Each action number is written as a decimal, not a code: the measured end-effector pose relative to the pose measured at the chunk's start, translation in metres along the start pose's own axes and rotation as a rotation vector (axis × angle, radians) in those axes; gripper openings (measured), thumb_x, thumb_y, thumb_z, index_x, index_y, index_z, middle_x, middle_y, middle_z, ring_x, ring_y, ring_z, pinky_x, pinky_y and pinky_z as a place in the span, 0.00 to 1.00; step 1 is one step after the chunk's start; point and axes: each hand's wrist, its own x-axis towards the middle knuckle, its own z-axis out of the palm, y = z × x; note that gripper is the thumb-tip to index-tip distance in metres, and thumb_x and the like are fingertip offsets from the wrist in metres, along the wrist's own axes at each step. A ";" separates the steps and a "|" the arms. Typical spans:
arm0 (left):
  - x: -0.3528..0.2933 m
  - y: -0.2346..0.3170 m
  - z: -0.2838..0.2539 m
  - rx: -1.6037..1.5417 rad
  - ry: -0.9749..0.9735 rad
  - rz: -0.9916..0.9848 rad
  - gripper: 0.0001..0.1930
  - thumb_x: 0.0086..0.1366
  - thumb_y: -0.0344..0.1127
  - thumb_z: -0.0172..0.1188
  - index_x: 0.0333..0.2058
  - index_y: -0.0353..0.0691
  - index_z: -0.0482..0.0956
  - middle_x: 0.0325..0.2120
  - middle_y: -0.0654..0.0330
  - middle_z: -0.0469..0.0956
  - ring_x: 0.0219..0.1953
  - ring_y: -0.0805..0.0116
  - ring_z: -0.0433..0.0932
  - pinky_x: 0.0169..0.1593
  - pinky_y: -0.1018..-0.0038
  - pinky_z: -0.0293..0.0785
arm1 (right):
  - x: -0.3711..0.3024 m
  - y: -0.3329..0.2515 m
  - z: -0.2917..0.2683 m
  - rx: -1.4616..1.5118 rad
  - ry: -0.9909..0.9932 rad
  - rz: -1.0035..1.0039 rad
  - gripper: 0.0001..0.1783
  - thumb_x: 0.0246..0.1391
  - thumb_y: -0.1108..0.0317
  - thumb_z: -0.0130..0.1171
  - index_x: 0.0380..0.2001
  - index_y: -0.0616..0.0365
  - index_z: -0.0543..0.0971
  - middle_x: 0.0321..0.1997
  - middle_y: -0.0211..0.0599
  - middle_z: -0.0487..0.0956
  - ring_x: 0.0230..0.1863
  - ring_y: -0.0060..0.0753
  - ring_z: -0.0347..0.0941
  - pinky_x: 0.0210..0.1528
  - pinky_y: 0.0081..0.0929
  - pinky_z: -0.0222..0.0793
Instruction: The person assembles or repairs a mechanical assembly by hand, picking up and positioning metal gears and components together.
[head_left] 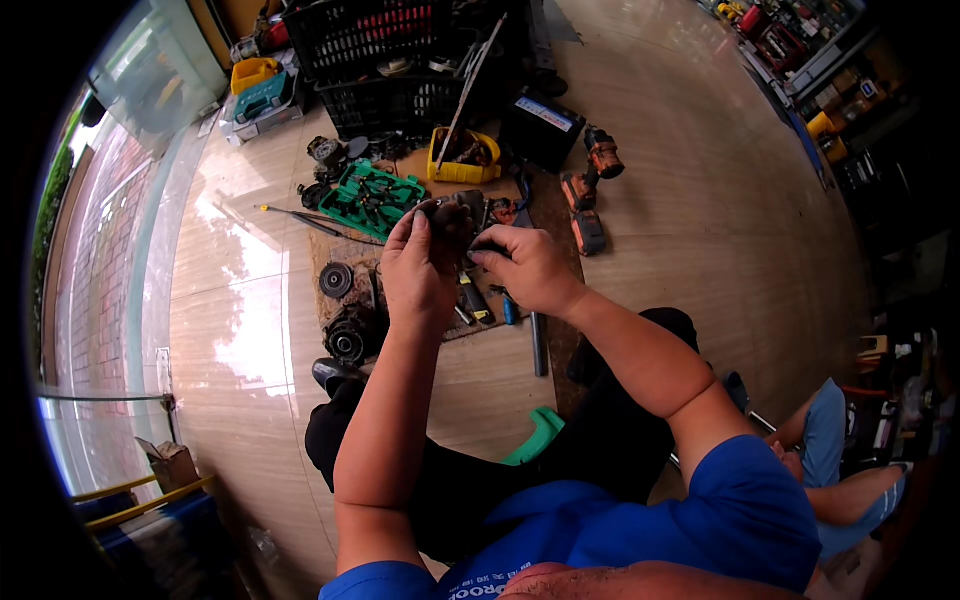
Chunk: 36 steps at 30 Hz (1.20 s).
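Observation:
My left hand point(420, 268) is raised over the work mat, its fingers and thumb closed round a dark, greasy metal part point(456, 220). Close beside it, my right hand point(530, 268) has thumb and forefinger pinched together near the part's lower right side. What sits in that pinch is too small and dark to make out. Below the hands lie a yellow-and-black tool point(476, 300) and a blue-handled tool point(510, 309). On the left are a ribbed round pulley point(336, 280) and a larger dark round machine part point(348, 335).
Beyond my hands are an open green tool case point(360, 198), a yellow container point(465, 172) and a black battery point(540, 130). Orange-and-black cordless tools point(585, 215) stand to the right. A dark tube point(540, 345) lies near my knees. Another person's leg point(825, 430) shows at lower right.

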 end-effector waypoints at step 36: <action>-0.017 -0.004 0.010 1.374 -0.396 -0.224 0.10 0.62 0.29 0.54 0.38 0.29 0.79 0.26 0.52 0.80 0.29 0.67 0.77 0.35 0.71 0.73 | 0.011 0.011 -0.041 -0.544 -0.222 -0.287 0.06 0.49 0.69 0.60 0.30 0.59 0.79 0.31 0.40 0.77 0.35 0.46 0.74 0.37 0.37 0.70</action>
